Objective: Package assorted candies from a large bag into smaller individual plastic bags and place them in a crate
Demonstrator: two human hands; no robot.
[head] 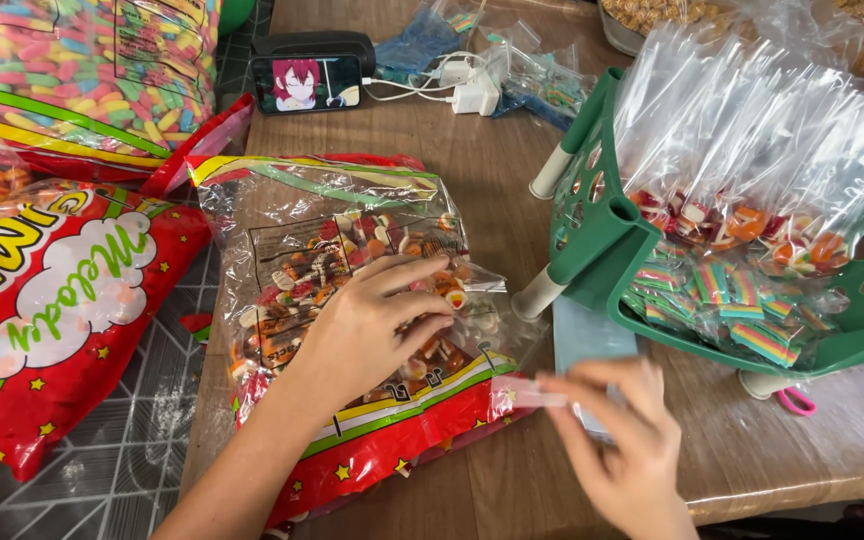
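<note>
Left hand [367,325] reaching into candy bag [352,300] at tabletop [492,200] centre, fingers curling on gummies. Right hand [617,440], 5 o'clock, pinching small clear bag [532,392]. Gummies likely soft, light, sticky; pinching sides best.

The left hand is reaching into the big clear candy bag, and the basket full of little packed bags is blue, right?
Not quite: the head view shows the plastic basket is green, not blue. The left hand is indeed in the big clear candy bag.
</note>
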